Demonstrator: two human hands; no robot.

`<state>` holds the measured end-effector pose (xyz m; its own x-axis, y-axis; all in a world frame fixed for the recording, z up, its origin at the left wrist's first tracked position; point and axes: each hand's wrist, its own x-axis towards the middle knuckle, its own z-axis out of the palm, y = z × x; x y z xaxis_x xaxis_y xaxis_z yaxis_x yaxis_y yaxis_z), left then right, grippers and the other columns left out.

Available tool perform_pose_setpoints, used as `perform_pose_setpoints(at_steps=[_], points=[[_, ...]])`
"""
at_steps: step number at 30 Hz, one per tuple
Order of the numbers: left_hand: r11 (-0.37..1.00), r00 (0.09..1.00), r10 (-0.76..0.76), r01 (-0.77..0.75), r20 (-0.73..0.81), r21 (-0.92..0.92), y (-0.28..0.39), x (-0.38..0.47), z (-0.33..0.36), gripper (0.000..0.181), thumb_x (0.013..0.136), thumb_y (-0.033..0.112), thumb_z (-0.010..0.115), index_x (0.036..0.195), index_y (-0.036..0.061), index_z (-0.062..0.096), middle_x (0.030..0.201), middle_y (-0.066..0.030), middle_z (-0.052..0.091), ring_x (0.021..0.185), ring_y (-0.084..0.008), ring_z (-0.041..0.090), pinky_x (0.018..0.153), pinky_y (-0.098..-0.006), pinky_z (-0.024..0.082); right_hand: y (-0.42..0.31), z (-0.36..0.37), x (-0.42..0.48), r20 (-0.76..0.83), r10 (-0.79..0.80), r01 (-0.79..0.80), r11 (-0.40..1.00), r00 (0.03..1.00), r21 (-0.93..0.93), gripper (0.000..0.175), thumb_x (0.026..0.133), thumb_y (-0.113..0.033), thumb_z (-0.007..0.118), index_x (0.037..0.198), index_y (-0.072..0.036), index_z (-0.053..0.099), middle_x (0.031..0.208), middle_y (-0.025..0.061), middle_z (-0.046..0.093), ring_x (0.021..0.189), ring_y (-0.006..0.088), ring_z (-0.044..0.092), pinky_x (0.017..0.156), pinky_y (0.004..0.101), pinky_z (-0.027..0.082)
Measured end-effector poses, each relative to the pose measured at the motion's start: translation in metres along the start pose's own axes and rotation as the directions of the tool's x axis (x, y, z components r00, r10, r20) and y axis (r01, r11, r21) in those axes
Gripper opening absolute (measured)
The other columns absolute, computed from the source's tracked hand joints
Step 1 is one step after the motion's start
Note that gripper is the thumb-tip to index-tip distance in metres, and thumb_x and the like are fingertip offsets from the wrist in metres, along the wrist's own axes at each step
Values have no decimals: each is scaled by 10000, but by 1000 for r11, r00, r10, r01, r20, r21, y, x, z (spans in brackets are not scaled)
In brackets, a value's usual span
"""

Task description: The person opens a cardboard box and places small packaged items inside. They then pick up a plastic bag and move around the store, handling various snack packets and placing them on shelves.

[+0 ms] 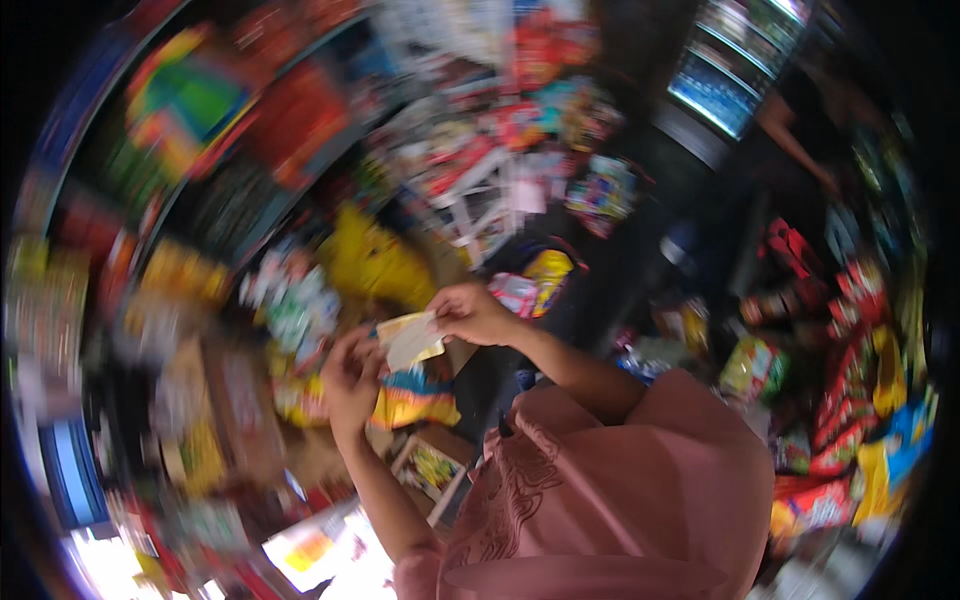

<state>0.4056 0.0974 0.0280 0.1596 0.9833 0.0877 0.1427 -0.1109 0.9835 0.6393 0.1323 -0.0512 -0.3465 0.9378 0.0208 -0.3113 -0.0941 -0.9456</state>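
Observation:
A small pale and yellow piece of paper or card is pinched between the thumb and fingers of my right hand. My left hand is raised at the paper's left edge with its fingers bent; blur hides whether they touch it. Beyond my hands is a yellow plastic bag. A blue and yellow packet lies below the paper in the view, near my left forearm.
Shelves of packaged goods rise at the left. Cardboard boxes stand beside my left arm. Red packets are piled at the right. Toward the upper right are a lit display fridge and another person's arm.

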Motion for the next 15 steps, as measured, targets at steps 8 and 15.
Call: perform_pose_setpoints(at_steps=[8,15], points=[[923,837,-344,384,426,-9,-180,36,51,208,890,-60,540,1078,19,580,838,-2,595,706,-102,577,607,-233,493,13,-286,-103,-984,108,297,943,143,147,155,843,-56,651,988,-66,600,903,47,605,778,168,619,666,286,554],[659,438,-673,-10,595,752,-296,25,49,213,790,230,667,892,44,650,881,-195,681,854,-365,667,734,-420,520,-24,-463,-270,-641,-191,48,941,-743,-336,102,828,-62,645,925,-29,650,798,85,644,644,174,627,594,322,556]])
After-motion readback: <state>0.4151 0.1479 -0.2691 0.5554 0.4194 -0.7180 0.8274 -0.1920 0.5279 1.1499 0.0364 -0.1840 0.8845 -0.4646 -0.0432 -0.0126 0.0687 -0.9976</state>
